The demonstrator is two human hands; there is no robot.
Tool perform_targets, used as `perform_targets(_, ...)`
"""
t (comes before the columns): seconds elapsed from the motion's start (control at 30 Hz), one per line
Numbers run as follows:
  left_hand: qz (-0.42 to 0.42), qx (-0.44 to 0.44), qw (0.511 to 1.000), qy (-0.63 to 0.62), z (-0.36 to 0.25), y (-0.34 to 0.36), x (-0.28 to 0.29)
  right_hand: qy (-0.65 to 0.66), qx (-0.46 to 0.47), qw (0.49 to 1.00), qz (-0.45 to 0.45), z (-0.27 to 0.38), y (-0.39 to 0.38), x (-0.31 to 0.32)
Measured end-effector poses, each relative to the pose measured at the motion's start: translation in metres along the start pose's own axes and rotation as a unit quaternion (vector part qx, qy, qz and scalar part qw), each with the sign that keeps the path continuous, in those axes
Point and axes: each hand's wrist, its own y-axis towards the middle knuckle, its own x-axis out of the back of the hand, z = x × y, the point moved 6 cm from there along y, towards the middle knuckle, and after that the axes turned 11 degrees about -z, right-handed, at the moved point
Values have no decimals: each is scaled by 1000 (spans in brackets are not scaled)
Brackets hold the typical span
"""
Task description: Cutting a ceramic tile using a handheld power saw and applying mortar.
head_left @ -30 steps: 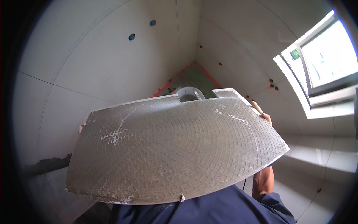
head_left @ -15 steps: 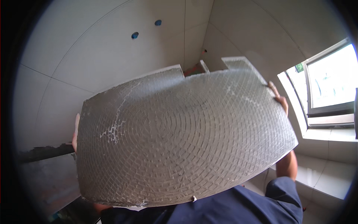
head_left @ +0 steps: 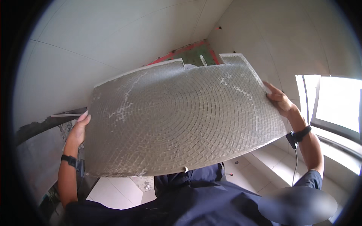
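A large tile (head_left: pixel 181 116) is held up in front of me, its grid-textured back coated with grey adhesive and facing me. Notches are cut into its far edge, leaving a gap there with a thin strip standing in it. My left hand (head_left: pixel 80 126) grips the tile's left edge, fingers going behind it. On the opposite side, my right hand (head_left: pixel 279 98) is closed around the upper right edge. The tile tilts slightly, its right side higher. Its front face is hidden from me.
Light wall panels (head_left: pixel 94 45) meet in a corner beyond the tile. A green patch with red borders (head_left: pixel 196 52) shows in that corner. To the right is a bright window (head_left: pixel 335 101). Pale floor tiles (head_left: pixel 117 192) lie below left, and a dark gap runs along the left wall.
My view has shifted, so both forearms and more of the green and red corner now show. The tile appears slightly higher and smaller, still between both hands.
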Motion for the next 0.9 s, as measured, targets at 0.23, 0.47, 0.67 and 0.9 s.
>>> perform_targets(0.23,-2,67,998,-5,32,-5,58,-67,-145,987,-22,-28,25,-4)
perform_targets(0.47,-134,145,980,-33,19,-11,-10,-199,-133,931,-276,-70,22,27)
perform_targets(0.67,-205,93,974,0,60,21,11,-267,-30,910,-317,-75,54,25)
perform_targets(0.9,-140,32,989,-30,65,44,-4,-311,-27,891,-330,-70,66,46)
